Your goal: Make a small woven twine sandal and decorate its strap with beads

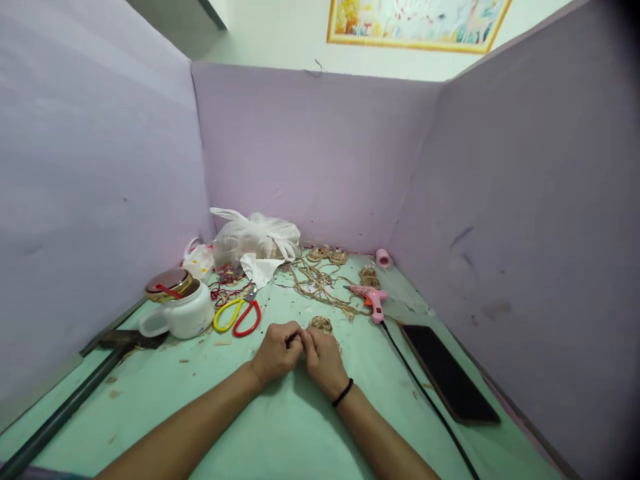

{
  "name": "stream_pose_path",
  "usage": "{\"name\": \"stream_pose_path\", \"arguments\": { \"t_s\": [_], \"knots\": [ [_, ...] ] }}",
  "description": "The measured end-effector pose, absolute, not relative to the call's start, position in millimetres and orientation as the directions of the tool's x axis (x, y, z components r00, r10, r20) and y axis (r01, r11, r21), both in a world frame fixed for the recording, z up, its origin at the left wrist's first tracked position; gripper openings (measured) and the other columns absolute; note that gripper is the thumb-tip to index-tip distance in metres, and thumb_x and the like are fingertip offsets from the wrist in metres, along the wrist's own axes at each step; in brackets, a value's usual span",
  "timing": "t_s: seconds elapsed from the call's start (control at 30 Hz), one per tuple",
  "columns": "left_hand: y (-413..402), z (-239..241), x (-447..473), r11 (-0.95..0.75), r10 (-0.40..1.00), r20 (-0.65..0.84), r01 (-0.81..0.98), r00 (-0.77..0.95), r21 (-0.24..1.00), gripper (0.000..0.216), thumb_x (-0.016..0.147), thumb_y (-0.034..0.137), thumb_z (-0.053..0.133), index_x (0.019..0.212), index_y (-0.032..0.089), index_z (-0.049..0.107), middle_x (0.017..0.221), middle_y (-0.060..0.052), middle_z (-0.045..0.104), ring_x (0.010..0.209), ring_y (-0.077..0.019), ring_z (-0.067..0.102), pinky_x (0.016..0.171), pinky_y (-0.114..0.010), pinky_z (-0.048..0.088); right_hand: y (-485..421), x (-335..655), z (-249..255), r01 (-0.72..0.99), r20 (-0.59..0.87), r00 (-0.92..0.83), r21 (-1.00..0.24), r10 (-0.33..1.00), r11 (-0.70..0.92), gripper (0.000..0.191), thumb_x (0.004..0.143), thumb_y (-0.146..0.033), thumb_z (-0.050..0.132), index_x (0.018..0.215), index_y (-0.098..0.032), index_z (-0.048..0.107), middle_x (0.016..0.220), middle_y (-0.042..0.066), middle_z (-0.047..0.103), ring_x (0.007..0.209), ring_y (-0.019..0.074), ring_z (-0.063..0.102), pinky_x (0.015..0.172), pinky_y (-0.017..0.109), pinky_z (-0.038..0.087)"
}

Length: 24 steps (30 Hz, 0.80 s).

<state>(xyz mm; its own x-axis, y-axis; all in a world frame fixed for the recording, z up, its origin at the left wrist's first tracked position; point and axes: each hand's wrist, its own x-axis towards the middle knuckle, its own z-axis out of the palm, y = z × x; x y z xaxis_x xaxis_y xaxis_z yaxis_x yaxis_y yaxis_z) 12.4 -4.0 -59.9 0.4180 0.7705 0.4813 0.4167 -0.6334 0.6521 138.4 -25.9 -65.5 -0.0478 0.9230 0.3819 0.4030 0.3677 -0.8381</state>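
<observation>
My left hand [277,349] and my right hand [324,358] meet in the middle of the green table [280,427], fingers curled and pinched together. Between the fingertips there is something small and dark that I cannot make out. Just beyond my right hand lies a small coiled jute disc [321,324]. A black band circles my right wrist. A tangle of loose jute cord [320,287] lies farther back.
Yellow and red scissors [239,315] lie left of my hands, beside a white lidded mug [177,309]. A pink glue gun [373,300] with a black cable and a dark phone [447,371] lie to the right. Plastic bags [257,237] sit at the back. Purple panels wall the table.
</observation>
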Motion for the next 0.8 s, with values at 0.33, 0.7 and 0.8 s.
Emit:
{"name": "stream_pose_path", "arguments": {
  "t_s": [0.33,0.7,0.8],
  "knots": [
    [5.9,-61.8,18.6,-0.451,0.869,0.349,0.272,0.349,0.850,0.027,0.080,0.022,0.043,0.053,0.017,0.043,0.047,0.006,0.039,0.045,-0.0082,0.040,0.047,-0.022,0.033,-23.6,134.8,-57.4,-0.337,-0.031,-0.298,-0.932,0.954,-0.136,0.047,0.067,-0.063,0.052,0.057,-0.022,0.032,0.045,-0.012,0.018,0.036,0.0044,0.011,0.034,0.019,0.010],
    [64.2,-46.0,2.1,-0.086,0.996,0.084,0.186,0.019,0.979,0.030,0.084,0.031,0.051,0.109,0.015,0.052,0.108,-0.007,0.056,0.090,-0.0190,0.058,0.075,-0.038,0.050,0.1,160.8,-35.9,-0.642,-0.176,-0.466,-0.607,0.867,-0.468,0.044,0.057,-0.041,0.074,0.056,-0.018,0.037,0.043,-0.013,0.023,0.036,0.0008,0.007,0.029,0.012,0.004],
    [68.0,-44.3,6.8,-0.044,0.999,0.042,0.103,0.027,0.994,0.026,0.084,0.035,0.048,0.091,0.012,0.058,0.081,-0.003,0.061,0.066,-0.0132,0.059,0.058,-0.028,0.049,10.8,161.9,-31.4,-0.668,-0.189,-0.472,-0.560,0.861,-0.490,0.039,0.058,-0.036,0.075,0.057,-0.016,0.042,0.042,-0.012,0.025,0.035,0.0003,0.009,0.029,0.012,0.003]
  ]
}}
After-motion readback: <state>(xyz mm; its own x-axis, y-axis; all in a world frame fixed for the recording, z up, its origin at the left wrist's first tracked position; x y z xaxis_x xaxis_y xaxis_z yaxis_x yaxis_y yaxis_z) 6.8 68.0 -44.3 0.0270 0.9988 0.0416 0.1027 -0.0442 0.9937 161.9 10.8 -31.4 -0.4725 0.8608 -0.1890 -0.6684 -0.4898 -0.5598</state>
